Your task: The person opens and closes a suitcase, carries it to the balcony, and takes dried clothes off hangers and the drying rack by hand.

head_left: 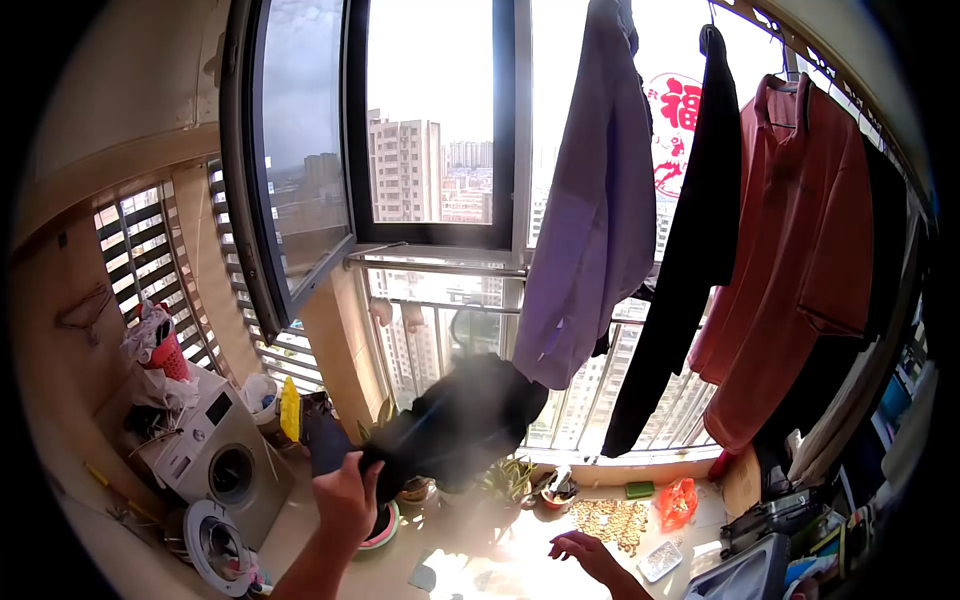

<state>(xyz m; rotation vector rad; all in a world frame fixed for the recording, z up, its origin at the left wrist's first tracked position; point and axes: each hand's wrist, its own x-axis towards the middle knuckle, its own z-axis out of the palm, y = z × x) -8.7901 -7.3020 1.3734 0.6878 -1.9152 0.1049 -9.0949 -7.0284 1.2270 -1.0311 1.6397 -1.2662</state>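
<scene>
A black garment hangs in the air at the centre, partly blurred by glare. My left hand grips its left end, thumb and fingers pressed on the dark cloth. To the lower right, my right hand is apart from the garment, its fingers spread and holding nothing. A lavender garment, a long black garment and a red shirt hang from the rack at the upper right.
At the left stands a washing machine with its door open, a red basket on top. An open window is ahead. Potted plants, a red plastic bag and a suitcase are on the floor.
</scene>
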